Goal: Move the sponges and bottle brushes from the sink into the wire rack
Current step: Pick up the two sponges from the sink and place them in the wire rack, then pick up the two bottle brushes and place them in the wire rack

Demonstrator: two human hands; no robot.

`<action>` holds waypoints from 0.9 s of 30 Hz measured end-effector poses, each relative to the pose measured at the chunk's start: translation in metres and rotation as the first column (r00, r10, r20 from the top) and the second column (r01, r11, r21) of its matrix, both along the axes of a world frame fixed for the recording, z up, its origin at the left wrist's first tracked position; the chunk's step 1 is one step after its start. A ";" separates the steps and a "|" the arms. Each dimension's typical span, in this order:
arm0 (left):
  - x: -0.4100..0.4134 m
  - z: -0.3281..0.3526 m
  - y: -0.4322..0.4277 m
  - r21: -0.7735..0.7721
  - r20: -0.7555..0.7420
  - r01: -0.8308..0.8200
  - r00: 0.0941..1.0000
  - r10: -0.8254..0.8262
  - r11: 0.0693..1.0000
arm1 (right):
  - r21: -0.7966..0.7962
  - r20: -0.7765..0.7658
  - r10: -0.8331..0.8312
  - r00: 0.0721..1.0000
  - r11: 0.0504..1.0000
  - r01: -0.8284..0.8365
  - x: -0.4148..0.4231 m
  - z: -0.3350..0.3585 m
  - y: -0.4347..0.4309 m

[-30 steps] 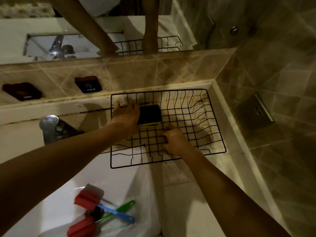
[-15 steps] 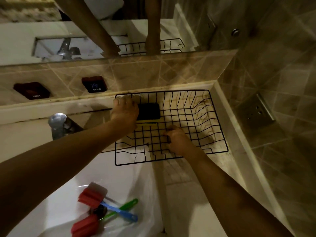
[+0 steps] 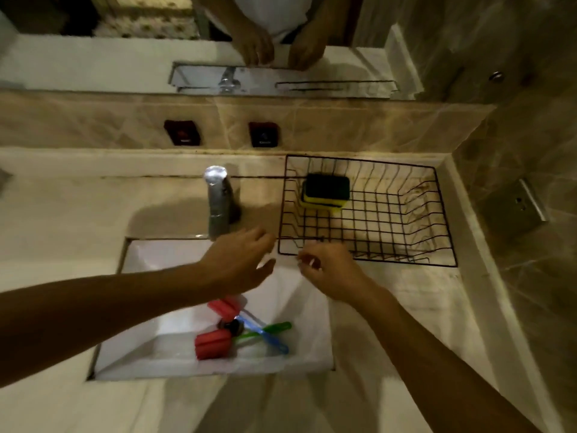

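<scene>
Wire rack (image 3: 406, 226) stands right of the sink (image 3: 175, 354); sponges (image 3: 326, 192) are stacked in its far-left corner. Two red-headed bottle brushes (image 3: 218, 339) lie in the sink. Left hand (image 3: 240, 260) and right hand (image 3: 331, 270) hover at the rack's near-left corner — fingers loose, holding nothing.

The wire rack (image 3: 368, 210) is thin dark metal; the tap (image 3: 218, 201) is shiny chrome. The sink (image 3: 175, 348) looks glossy white, the worktop (image 3: 406, 307) polished veined stone. The bottle brushes (image 3: 215, 342) have matt red foam heads and smooth plastic handles.
</scene>
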State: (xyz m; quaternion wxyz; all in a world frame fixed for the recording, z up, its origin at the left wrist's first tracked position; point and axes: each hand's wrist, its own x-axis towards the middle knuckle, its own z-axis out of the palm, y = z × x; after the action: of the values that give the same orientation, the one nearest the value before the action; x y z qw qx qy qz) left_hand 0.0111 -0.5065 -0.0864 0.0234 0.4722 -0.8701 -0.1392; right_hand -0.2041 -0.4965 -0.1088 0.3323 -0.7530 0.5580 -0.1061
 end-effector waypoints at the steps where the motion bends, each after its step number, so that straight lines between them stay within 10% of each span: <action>1: 0.014 -0.005 0.019 0.066 0.032 -0.033 0.999 0.031 0.997 | 0.080 0.005 0.046 0.999 0.996 -0.046 0.015 -0.005 0.013; 10: 0.089 -0.070 0.117 0.356 0.205 -0.379 0.924 0.324 0.854 | 0.382 -0.117 0.237 0.964 0.907 -0.177 0.097 -0.075 0.062; 27: 0.112 -0.186 0.122 0.489 0.244 -0.337 0.938 0.245 0.804 | 0.327 -0.432 0.236 0.870 0.940 -0.092 0.115 -0.174 0.091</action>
State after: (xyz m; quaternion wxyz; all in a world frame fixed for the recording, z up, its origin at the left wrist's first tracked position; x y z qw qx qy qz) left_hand 0.1229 -0.3848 -0.2722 -0.1584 0.5989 -0.7146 -0.3249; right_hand -0.0892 -0.4056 -0.2825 0.3057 -0.7429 0.5640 0.1913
